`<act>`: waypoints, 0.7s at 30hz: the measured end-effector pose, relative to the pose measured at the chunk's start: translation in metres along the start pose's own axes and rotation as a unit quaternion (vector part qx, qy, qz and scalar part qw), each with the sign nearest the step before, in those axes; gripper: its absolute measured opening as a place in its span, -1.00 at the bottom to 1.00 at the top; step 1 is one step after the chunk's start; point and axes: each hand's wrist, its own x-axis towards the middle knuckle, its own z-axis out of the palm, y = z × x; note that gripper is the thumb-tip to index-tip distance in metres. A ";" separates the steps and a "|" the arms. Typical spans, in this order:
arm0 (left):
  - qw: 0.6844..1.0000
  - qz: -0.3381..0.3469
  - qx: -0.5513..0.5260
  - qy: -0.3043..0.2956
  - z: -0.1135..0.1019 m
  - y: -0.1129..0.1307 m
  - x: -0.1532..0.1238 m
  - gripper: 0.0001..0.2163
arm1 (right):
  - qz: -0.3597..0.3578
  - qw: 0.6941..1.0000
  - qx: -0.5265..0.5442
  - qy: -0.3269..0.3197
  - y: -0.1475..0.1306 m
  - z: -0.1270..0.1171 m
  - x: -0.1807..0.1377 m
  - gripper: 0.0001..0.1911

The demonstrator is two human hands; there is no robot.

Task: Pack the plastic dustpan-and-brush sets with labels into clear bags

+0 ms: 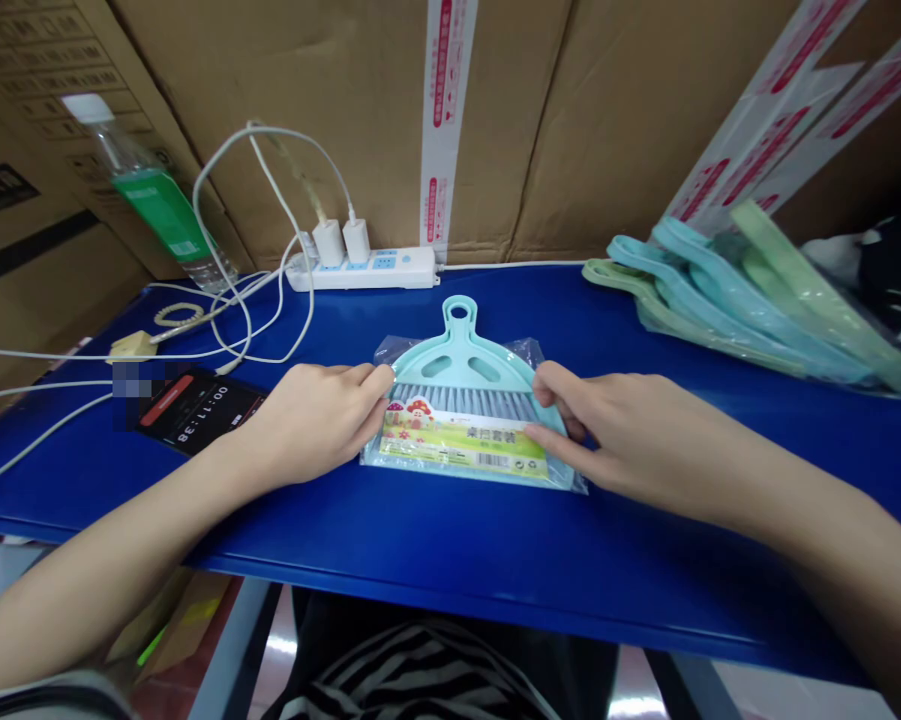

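A light-blue dustpan and brush set (pixel 461 365) lies on the blue table in a clear plastic bag, its looped handle pointing away from me. Grey bristles and a printed label (pixel 435 435) with mushrooms show through the plastic. At the set's left edge, my left hand (pixel 319 415) is closed on the bagged side, fingers curled. My right hand (pixel 607 425) grips the opposite edge, with thumb on the front near the label and fingers at the rim.
More bagged dustpan sets (pixel 720 290), blue and green, are piled at the right. A white power strip (pixel 390 268) with chargers and looping cables stands at the back. A bottle (pixel 161 205) leans against cardboard at the left, and a phone (pixel 199 408) lies near my left wrist.
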 end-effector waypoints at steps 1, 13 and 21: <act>1.000 0.000 0.001 -0.008 0.001 0.001 0.000 -0.81 | 0.001 1.000 0.003 0.003 0.000 0.000 0.000 -0.84; 0.996 0.062 -0.063 -0.033 0.001 0.007 -0.001 -0.84 | 0.083 0.995 -0.047 0.014 0.005 0.007 0.008 -0.77; 0.978 0.170 -0.115 0.029 0.002 0.014 -0.004 -0.75 | 0.135 0.989 -0.056 0.022 0.017 0.006 0.009 -0.74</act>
